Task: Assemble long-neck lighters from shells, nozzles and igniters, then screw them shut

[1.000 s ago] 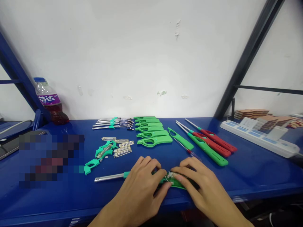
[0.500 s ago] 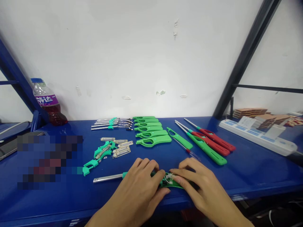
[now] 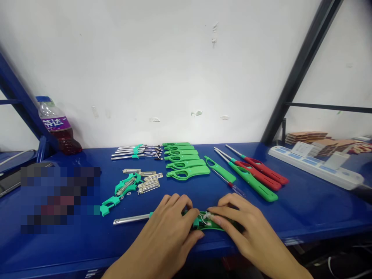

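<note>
An opened long-nosed gas lighter (image 3: 131, 219) lies flat near the table's front edge, its metal tube pointing left and its green half shell (image 3: 215, 228) facing up. My left hand (image 3: 173, 228) is closed over the middle of it, thumb along the near edge, fingers on the turquoise trigger part (image 3: 196, 222). On the right, my right hand (image 3: 245, 223) has thumb and forefinger closed at the whitish, clear end of a fuel tank (image 3: 207, 215) inside the shell. A thin white wire shows between the hands. The fingers hide most of the handle.
Behind lie several green half shells (image 3: 188, 172), metal tubes with wires (image 3: 128, 156), clear fuel tanks (image 3: 148, 186) and turquoise triggers (image 3: 110, 204). To the right are a screwdriver (image 3: 236, 190), finished-looking red lighters (image 3: 264, 168), a green one (image 3: 255, 186) and a power strip (image 3: 316, 166). A bottle (image 3: 62, 131) stands left.
My left fingers have shifted slightly left, showing more of the turquoise part and white wire. The right hand stays at the tank's end. The lighter lies nearly as before.
</note>
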`<state>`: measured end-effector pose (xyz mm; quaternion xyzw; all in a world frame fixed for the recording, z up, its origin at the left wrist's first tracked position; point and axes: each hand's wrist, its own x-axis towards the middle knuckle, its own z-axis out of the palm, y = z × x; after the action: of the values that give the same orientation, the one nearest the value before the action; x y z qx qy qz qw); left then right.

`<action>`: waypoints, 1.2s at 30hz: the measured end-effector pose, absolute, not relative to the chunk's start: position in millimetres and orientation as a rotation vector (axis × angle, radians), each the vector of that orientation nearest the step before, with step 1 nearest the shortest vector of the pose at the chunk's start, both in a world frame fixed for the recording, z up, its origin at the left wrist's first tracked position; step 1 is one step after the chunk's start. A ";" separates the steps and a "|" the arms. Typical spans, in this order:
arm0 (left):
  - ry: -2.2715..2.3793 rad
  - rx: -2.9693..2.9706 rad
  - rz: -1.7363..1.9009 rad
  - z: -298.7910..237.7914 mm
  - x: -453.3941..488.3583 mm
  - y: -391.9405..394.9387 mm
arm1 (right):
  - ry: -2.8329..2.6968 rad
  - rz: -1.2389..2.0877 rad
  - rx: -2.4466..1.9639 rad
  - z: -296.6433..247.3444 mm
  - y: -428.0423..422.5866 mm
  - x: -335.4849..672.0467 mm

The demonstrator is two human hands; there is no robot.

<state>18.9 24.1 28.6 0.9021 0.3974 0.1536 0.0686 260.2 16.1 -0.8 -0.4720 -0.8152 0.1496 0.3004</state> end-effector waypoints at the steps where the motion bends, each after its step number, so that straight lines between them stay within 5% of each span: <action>1: 1.195 2.705 0.473 28.2 18.9 24.2 | -2.164 0.398 -1.250 -0.9 16.2 260.2; 36: 1.123 2.725 0.505 26.4 15.4 25.4 | -2.084 0.539 -1.226 0.3 20.5 265.3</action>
<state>15.4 25.4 26.4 0.9087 0.3745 0.1683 0.0759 265.3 20.5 0.3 -0.4679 -0.7954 0.2056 0.3259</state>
